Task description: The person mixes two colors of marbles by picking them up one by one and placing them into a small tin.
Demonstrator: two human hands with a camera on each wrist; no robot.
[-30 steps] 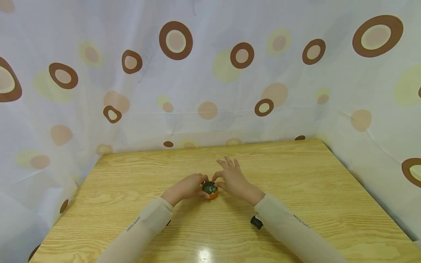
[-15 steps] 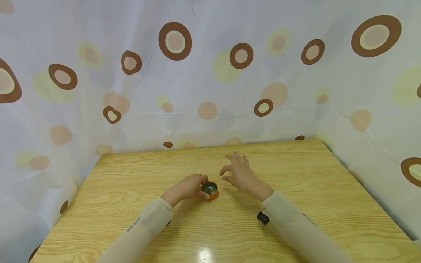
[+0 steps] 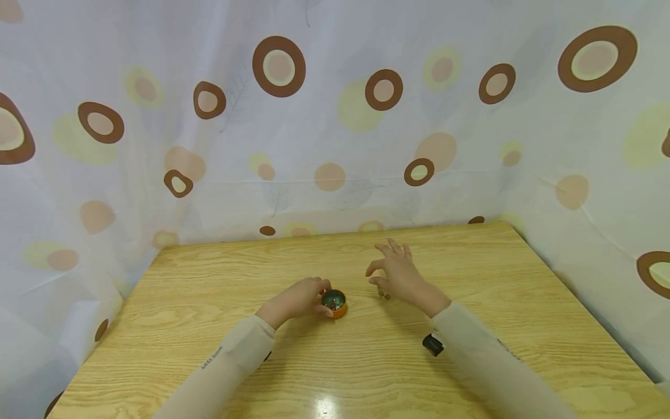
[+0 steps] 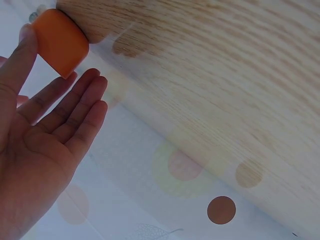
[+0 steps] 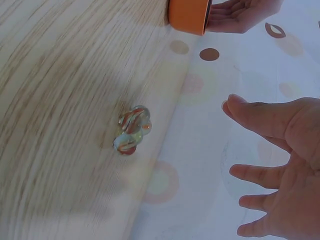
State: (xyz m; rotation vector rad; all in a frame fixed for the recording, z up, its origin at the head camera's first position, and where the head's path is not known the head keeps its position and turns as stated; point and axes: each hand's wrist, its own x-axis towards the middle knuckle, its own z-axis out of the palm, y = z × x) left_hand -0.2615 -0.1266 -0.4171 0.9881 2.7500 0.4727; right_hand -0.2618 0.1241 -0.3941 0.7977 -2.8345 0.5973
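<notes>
Cup first: orange cup [image 4: 60, 45] sits mid-counter, mouth up, looks to be standing on the wood of the counter [image 3: 209, 279]. Left hand [image 3: 300, 297] has it pinched from the left, thumb on the near side, fingers on the far side.

Handling guess: light, stiff-walled, probably plastic. Smooth outside, so some slip possible; light enough to tip if pushed high up. Best hold is opposed thumb and fingers low on the side wall, leaving the mouth unobstructed.

Marbles [image 5: 133, 119]: small cluster on the counter, right of the cup and well apart from it, just below the right hand [image 3: 403, 277]. Clear glass with reddish swirls; at least three, exact count unclear because they overlap. Expect hard, slick, heavy for their size, quick to roll. Take one at a time, thumb and fingertip across its widest part; grabbing the whole cluster would likely scatter it.

Right hand is released: fingers spread, nothing held, apart from the marbles.

Container check: cup is the only one visible. Inside is dark and glossy with bright glints from above; can't tell whether that's marbles or just the lining.
</notes>
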